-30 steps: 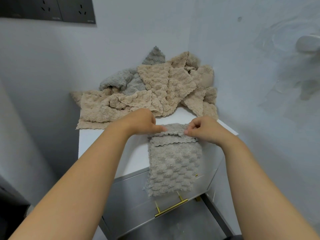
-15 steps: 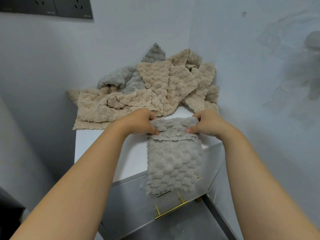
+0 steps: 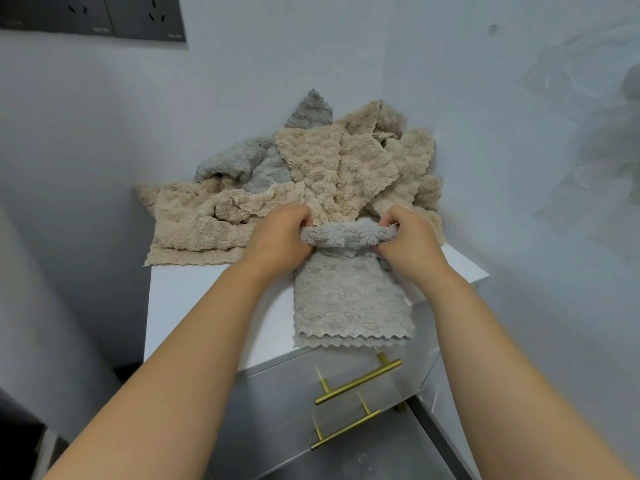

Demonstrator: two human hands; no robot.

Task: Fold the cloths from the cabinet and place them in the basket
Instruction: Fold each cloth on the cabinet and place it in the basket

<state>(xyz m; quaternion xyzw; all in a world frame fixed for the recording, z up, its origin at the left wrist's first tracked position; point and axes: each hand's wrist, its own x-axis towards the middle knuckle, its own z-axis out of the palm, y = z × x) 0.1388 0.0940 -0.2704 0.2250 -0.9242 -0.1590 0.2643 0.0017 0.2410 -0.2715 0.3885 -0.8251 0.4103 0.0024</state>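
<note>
The grey cloth (image 3: 349, 292) lies on the white cabinet top (image 3: 207, 299), at its front and right in front of the person. It looks already doubled: two scalloped hems show one over the other at its near end, which reaches the front edge of the top, just above the upper brass handle (image 3: 358, 381). The far end is lifted and rolled over into a thick lip. The left hand (image 3: 277, 237) pinches that lip at its left corner, and the right hand (image 3: 408, 240) pinches it at the right corner, the fingers of both curled round the fabric. Holding both corners level like this, I'd say, keeps the edge straight so the next fold comes down square onto the half that rests flat. The cabinet top takes the weight of the rest, which is why the cloth doesn't sag.

So the cloth stretches between the two hands at its far end and runs from them toward the person, its flat part below and between the wrists. Just behind the hands the pile of unfolded cloths (image 3: 311, 178), beige with some grey, is heaped into the wall corner, touching or nearly touching the knuckles. No basket is in view from here, so where the folded cloth goes I cannot tell.
</note>
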